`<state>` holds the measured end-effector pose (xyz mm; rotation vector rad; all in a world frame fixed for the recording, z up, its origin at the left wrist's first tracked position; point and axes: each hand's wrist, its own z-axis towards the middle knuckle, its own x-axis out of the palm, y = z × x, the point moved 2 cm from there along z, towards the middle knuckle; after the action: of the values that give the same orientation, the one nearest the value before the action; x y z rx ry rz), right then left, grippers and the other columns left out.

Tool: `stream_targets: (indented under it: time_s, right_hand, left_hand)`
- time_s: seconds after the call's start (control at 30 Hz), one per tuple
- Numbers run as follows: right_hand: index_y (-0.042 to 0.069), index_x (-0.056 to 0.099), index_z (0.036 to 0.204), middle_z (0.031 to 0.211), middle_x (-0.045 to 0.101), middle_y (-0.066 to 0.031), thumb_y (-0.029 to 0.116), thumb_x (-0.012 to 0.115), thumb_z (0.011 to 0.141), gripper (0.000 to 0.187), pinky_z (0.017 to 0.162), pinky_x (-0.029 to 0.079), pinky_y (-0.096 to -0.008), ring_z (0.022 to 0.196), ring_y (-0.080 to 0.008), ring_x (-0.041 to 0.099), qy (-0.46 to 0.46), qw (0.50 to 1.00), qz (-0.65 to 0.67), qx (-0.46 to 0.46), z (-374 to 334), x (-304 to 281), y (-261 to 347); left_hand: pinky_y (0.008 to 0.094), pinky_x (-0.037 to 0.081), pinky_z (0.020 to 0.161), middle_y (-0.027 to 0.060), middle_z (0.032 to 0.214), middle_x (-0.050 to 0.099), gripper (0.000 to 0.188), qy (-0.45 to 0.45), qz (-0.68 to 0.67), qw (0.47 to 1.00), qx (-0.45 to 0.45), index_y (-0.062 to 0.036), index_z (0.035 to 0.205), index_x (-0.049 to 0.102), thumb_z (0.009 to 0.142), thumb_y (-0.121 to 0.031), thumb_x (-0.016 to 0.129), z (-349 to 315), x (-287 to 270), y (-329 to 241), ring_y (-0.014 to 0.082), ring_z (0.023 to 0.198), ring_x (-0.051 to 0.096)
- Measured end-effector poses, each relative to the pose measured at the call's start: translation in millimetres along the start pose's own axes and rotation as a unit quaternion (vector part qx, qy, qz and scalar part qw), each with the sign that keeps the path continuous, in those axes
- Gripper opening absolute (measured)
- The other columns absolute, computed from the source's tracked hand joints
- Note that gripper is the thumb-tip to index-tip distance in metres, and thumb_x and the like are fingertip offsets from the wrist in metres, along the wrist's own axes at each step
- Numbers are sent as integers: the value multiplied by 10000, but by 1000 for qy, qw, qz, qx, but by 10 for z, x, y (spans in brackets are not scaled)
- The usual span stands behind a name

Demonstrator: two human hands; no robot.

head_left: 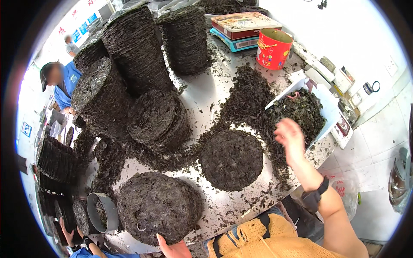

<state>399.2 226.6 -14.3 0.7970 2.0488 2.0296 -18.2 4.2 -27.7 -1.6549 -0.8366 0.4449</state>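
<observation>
A stack of round, dark dried seaweed cakes (159,206) sits at the table's near edge. My left hand (175,248) is against its near side, thumb stretched up at the rim; its other fingers are mostly hidden. To the right, a single-looking round seaweed cake (232,160) lies flat on the metal table. My right hand (291,139) is raised over loose seaweed beside a pale plastic bin (331,103), fingers loosely bent and apart, slightly blurred, with nothing visible in them. Dark green loose seaweed (297,112) and a small pink strip fill the bin.
Tall stacks of seaweed cakes (133,51) stand at the back left. A red bucket (273,53) and a scale (236,44) are at the back. A grey ring (97,202) stands at left. Loose seaweed (249,94) crosses the table. A co-worker (64,84) and another person's hands (71,234) are at left.
</observation>
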Motion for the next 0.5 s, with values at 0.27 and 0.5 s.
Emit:
stream_targets:
  time_s: [0.27,0.5]
  right_hand:
    - [79,575,917,952,574,-79,167,586,867,102,674,517,-362,776,-279,616,381,706,-526,-282,-699,1031,-646]
    - [68,548,949,863,623,-69,133,571,906,81,682,512,-299,717,-154,621,387,884,-249,87,-359,700,-312]
  left_hand:
    - [230,402,499,24,547,434,297,-48,-208,960,-182,21,864,603,964,-240,502,-153,391,-205,119,383,219]
    - [262,489,652,54,619,500,246,33,-295,928,-225,6,1101,583,924,-164,571,-171,277,-61,138,469,431]
